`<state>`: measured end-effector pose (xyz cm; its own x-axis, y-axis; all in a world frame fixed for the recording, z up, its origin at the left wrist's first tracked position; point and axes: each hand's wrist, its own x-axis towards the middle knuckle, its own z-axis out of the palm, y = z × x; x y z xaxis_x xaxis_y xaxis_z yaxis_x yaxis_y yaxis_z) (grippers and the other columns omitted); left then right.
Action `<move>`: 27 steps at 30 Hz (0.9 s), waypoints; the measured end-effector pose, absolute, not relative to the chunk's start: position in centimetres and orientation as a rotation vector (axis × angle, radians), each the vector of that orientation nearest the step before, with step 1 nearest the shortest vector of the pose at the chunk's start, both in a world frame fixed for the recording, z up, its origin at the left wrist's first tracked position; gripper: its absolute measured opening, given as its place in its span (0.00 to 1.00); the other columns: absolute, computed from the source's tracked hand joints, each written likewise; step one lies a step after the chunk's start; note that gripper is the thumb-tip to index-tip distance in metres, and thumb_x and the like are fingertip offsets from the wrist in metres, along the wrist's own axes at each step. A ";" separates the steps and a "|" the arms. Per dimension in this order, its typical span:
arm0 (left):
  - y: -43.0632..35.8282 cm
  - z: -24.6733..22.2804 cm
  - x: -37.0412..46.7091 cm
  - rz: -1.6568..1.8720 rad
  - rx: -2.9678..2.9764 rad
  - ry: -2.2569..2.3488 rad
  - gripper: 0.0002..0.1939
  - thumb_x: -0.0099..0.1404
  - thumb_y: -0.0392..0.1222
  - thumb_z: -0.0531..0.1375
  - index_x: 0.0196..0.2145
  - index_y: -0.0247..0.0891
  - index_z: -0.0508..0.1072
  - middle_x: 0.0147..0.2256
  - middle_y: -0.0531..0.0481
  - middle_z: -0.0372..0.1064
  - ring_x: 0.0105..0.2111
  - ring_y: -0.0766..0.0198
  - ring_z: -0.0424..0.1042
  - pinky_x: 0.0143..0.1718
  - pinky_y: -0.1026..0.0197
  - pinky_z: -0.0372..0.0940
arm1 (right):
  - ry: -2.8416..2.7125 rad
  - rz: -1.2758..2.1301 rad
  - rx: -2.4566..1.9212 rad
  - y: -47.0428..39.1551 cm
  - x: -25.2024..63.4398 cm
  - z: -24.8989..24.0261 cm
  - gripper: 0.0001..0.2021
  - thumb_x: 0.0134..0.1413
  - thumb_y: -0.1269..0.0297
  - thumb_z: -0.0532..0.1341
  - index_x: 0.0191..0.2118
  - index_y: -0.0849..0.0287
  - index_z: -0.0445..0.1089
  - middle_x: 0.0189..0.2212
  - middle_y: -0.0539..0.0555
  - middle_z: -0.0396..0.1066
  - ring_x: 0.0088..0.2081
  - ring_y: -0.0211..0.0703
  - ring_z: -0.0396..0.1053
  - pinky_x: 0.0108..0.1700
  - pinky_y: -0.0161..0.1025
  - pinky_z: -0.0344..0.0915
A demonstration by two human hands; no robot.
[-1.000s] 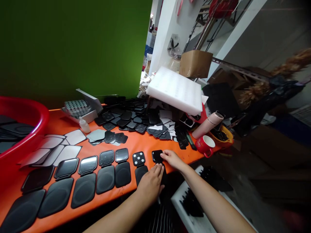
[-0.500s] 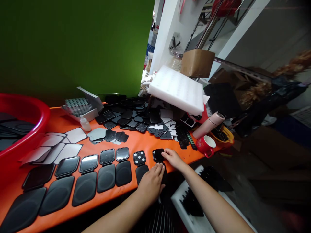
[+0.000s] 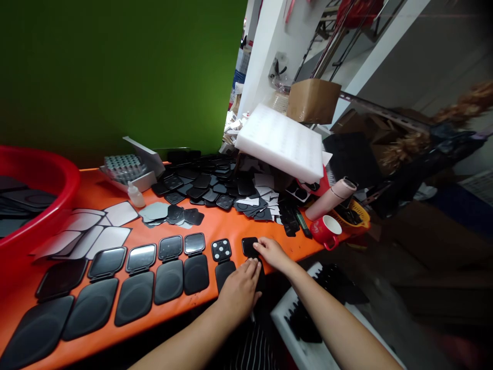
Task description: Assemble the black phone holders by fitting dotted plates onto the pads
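Note:
My right hand (image 3: 271, 253) pinches the right edge of a small dark square plate, likely a mirror (image 3: 249, 247), which lies over the upper half of a hinged black compact case. Below it, my left hand (image 3: 239, 287) grips the lower half of that case (image 3: 262, 277), largely covering it. Just left, another open compact (image 3: 221, 251) shows several pale dots on its upper panel. Further left in the row are open compacts with shiny mirrors, such as one compact (image 3: 194, 243), and a larger dark compact (image 3: 61, 280) at the end.
A red tub (image 3: 63, 198) with dark pieces stands on the orange table (image 3: 208, 226) at far left. Behind are white-faced sheets (image 3: 110, 241), a small bottle (image 3: 135, 195) and heaped black plates (image 3: 202, 181). A red mug (image 3: 325, 231) and pink flask (image 3: 331, 198) stand right.
My right hand has shifted the dark plate slightly left, so it now covers the upper panel and the pale dot at its left. My left hand stays in place.

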<state>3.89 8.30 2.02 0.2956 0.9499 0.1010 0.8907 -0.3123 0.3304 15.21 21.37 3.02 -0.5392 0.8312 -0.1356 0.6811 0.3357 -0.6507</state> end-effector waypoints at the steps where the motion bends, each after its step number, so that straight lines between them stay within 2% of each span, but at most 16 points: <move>1: 8.3 2.0 3.9 0.413 2.354 1.697 0.34 0.57 0.50 0.52 0.57 0.30 0.50 0.57 0.40 0.52 0.55 0.54 0.50 0.55 0.56 0.47 | -2.388 0.970 -1.390 21.4 15.2 3.0 0.14 0.50 0.57 0.51 0.22 0.60 0.60 0.18 0.46 0.58 0.23 0.34 0.56 0.25 0.30 0.51; 19: 8.3 1.8 3.9 0.427 2.357 1.674 0.33 0.58 0.51 0.51 0.57 0.30 0.50 0.57 0.40 0.52 0.56 0.55 0.49 0.56 0.56 0.45 | -2.723 0.684 -1.601 22.2 13.8 4.5 0.16 0.51 0.54 0.50 0.27 0.61 0.68 0.23 0.51 0.69 0.26 0.37 0.63 0.25 0.31 0.52; 23: 8.4 1.9 3.9 0.423 2.349 1.675 0.34 0.57 0.50 0.52 0.57 0.31 0.50 0.57 0.40 0.52 0.56 0.54 0.49 0.56 0.55 0.46 | -2.808 0.546 -1.629 22.3 13.1 5.5 0.19 0.49 0.49 0.51 0.30 0.60 0.69 0.28 0.56 0.71 0.31 0.43 0.66 0.30 0.34 0.56; 27: 8.4 2.3 3.8 0.415 2.356 1.673 0.33 0.57 0.50 0.52 0.57 0.31 0.51 0.57 0.39 0.52 0.56 0.54 0.50 0.55 0.55 0.48 | -2.835 0.386 -1.691 22.0 12.4 6.2 0.25 0.46 0.43 0.51 0.31 0.64 0.70 0.29 0.62 0.71 0.34 0.51 0.67 0.34 0.40 0.58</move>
